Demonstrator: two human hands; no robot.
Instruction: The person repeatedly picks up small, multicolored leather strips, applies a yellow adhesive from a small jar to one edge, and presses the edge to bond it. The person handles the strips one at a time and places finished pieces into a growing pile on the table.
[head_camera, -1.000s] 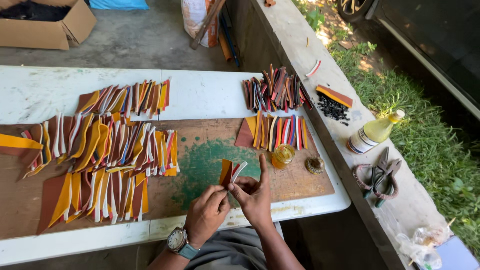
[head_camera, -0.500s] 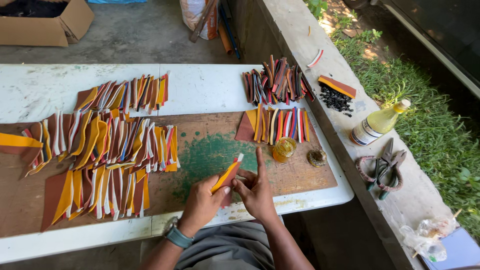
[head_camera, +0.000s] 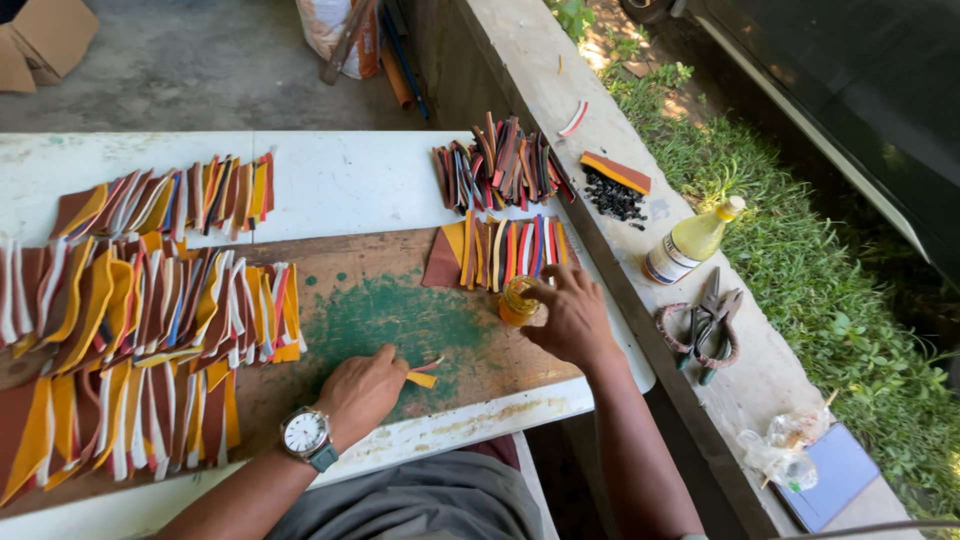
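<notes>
My left hand (head_camera: 362, 391), with a wristwatch (head_camera: 305, 436) on the wrist, presses a small yellow and red strip (head_camera: 423, 377) flat on the green-stained wooden board (head_camera: 400, 320). My right hand (head_camera: 568, 315) reaches to the right and rests over a small jar of yellow liquid (head_camera: 516, 301); its fingers touch the jar's top. Just behind the jar lies a row of coloured strips (head_camera: 505, 250).
Rows of yellow, brown and white strips (head_camera: 140, 320) cover the board's left. More strips (head_camera: 500, 160) lie at the table's back. On the concrete ledge are black beads (head_camera: 612, 197), a yellow bottle (head_camera: 690, 243), pliers (head_camera: 705, 325) and a plastic bag (head_camera: 785, 450).
Both hands held a strip together in front of me; now the left hand has laid it on the board and the right hand has moved away to the jar.
</notes>
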